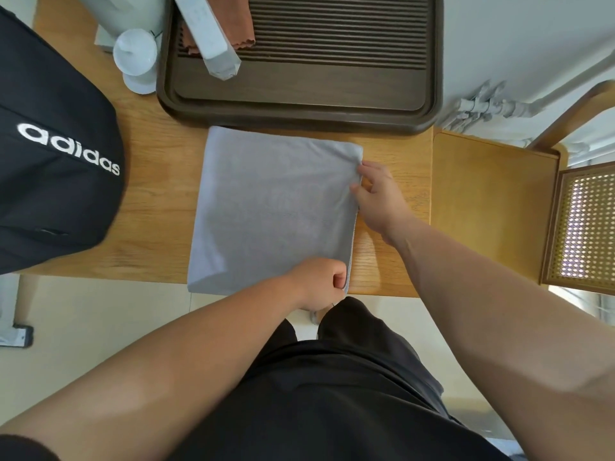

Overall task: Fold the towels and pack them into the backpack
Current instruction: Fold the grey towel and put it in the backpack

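Note:
A grey towel lies folded into a rough square on the wooden table, its near edge at the table's front. My left hand pinches the towel's near right corner with curled fingers. My right hand pinches the far right corner, the cloth bunched at its fingertips. A black backpack with white lettering stands on the table at the left, apart from the towel. A brown cloth lies in the tray at the back, partly under a white box.
A dark wooden slatted tray sits right behind the towel. A long white box leans over the tray's left part. A white cup stands left of the tray. A wooden chair with a cane back stands against the table's right end.

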The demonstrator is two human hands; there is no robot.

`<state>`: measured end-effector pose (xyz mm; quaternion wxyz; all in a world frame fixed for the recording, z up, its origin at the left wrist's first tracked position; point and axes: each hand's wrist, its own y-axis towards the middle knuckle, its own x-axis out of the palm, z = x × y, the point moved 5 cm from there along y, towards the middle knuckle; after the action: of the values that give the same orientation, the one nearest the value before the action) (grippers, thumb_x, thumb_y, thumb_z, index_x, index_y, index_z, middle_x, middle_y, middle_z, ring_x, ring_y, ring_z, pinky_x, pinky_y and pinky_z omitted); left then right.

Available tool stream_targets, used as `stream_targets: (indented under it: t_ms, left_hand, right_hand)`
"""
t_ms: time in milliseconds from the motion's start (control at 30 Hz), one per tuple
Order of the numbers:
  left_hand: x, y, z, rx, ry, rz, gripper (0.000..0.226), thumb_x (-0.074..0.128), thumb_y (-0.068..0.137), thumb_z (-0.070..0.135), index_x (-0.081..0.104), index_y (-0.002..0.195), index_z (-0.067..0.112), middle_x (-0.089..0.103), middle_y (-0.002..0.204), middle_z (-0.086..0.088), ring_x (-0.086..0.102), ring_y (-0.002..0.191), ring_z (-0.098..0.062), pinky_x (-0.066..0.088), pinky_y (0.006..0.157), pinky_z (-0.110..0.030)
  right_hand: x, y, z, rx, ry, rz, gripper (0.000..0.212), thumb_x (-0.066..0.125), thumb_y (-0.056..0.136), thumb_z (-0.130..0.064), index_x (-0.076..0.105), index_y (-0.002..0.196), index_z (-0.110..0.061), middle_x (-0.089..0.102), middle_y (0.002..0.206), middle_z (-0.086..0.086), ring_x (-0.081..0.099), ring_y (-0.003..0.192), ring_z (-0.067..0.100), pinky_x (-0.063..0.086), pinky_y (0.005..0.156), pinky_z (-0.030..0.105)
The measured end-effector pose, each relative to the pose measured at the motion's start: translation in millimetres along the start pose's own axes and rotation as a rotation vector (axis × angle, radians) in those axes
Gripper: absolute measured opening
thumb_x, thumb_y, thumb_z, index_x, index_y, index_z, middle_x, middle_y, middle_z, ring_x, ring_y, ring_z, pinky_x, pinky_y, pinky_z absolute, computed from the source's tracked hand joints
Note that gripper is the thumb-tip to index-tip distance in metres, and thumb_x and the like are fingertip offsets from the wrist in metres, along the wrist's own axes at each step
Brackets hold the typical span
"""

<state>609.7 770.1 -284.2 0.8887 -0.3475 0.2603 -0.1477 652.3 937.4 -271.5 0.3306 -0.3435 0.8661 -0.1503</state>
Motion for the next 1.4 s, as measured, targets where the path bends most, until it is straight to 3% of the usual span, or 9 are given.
stream_targets:
  t_ms: [233, 367, 467, 600, 767, 967, 1100, 1233, 1400]
  left_hand:
    - [-2, -7, -1, -0.068, -0.259, -0.076, 0.018, 0.054, 0.099, 0.016, 0.063, 0.112, 0.024, 0.072, 0.105, 0.002, 0.069, 0.088, -0.014, 0.056, 0.083, -0.031]
    - [-45, -17, -24, -0.109, -0.291, 0.28, 0.02, 0.048, 0.1, 0.011, 0.062, 0.096, 0.024, 0.07, 0.091, 0.002, 0.067, 0.076, -0.02, 0.048, 0.068, -0.028]
    - [-91, -28, -51, -0.103, 0.044, 0.641, 0.023, 0.062, 0.093, 0.02, 0.063, 0.114, 0.014, 0.065, 0.11, -0.006, 0.059, 0.101, -0.027, 0.045, 0.086, -0.033]
    - [-123, -27, -78, -0.206, 0.448, 0.602, 0.085, 0.062, 0.086, 0.06, 0.028, 0.154, 0.022, 0.02, 0.164, -0.011, 0.023, 0.148, -0.036, 0.024, 0.118, -0.051]
    - [-140, -14, -116, -0.308, 0.541, 0.384, 0.114, 0.044, 0.078, 0.086, -0.014, 0.158, 0.029, -0.028, 0.164, -0.002, -0.02, 0.152, -0.032, 0.002, 0.123, -0.056]
    - [-184, -15, -100, -0.172, 0.601, 0.574, 0.07, 0.046, 0.092, 0.064, 0.033, 0.15, 0.027, 0.02, 0.161, -0.007, 0.031, 0.137, -0.035, 0.033, 0.11, -0.049]
    - [-218, -1, -96, -0.138, 0.555, 0.568, 0.058, 0.049, 0.099, 0.036, 0.032, 0.152, 0.02, 0.029, 0.155, -0.004, 0.042, 0.128, -0.034, 0.045, 0.102, -0.049]
    - [-231, 7, -96, -0.136, 0.631, 0.521, 0.05, 0.049, 0.1, 0.018, 0.038, 0.148, 0.015, 0.043, 0.131, -0.009, 0.051, 0.11, -0.032, 0.05, 0.082, -0.046]
    - [-234, 2, -92, -0.135, 0.769, 0.551, 0.009, 0.057, 0.092, 0.01, 0.06, 0.099, 0.015, 0.047, 0.095, -0.004, 0.049, 0.085, -0.024, 0.041, 0.064, -0.038]
  right_hand:
    - [0, -3, -4, -0.078, -0.362, -0.03, 0.056, 0.058, 0.1, -0.03, 0.043, 0.148, -0.005, 0.028, 0.157, 0.007, 0.043, 0.134, 0.025, 0.037, 0.112, 0.031]
    - [9, -12, -14, -0.127, -0.675, 0.078, 0.068, 0.056, 0.094, -0.044, 0.032, 0.151, -0.017, 0.016, 0.162, 0.01, 0.027, 0.143, 0.035, 0.032, 0.115, 0.049]
    - [36, -15, -24, -0.202, -0.861, -0.011, 0.076, 0.042, 0.098, -0.057, 0.012, 0.159, -0.025, -0.003, 0.167, 0.009, 0.003, 0.153, 0.035, 0.014, 0.12, 0.054]
    - [68, -11, -12, -0.19, -1.013, -0.144, 0.092, 0.02, 0.088, -0.082, -0.014, 0.158, -0.032, -0.026, 0.165, 0.009, -0.025, 0.151, 0.036, -0.007, 0.121, 0.06]
    - [66, -9, 5, -0.218, -1.082, -0.162, 0.106, 0.019, 0.076, -0.095, -0.022, 0.155, -0.038, -0.033, 0.162, 0.008, -0.03, 0.149, 0.036, -0.01, 0.119, 0.063]
    - [42, 9, -32, -0.332, -1.002, 0.075, 0.055, 0.037, 0.098, -0.057, 0.041, 0.145, -0.029, 0.036, 0.153, 0.008, 0.031, 0.141, 0.033, 0.021, 0.116, 0.055]
    - [37, 35, -54, -0.283, -0.996, 0.13, 0.047, 0.043, 0.097, -0.025, 0.042, 0.144, -0.021, 0.045, 0.145, 0.007, 0.041, 0.133, 0.031, 0.03, 0.111, 0.05]
    - [32, 43, -62, -0.201, -1.019, 0.128, 0.045, 0.046, 0.097, -0.02, 0.047, 0.141, -0.019, 0.051, 0.131, 0.007, 0.046, 0.121, 0.031, 0.036, 0.103, 0.047]
    - [31, 49, -68, -0.208, -0.99, 0.032, 0.035, 0.048, 0.097, -0.025, 0.057, 0.131, -0.024, 0.055, 0.12, 0.003, 0.049, 0.114, 0.027, 0.041, 0.097, 0.043]
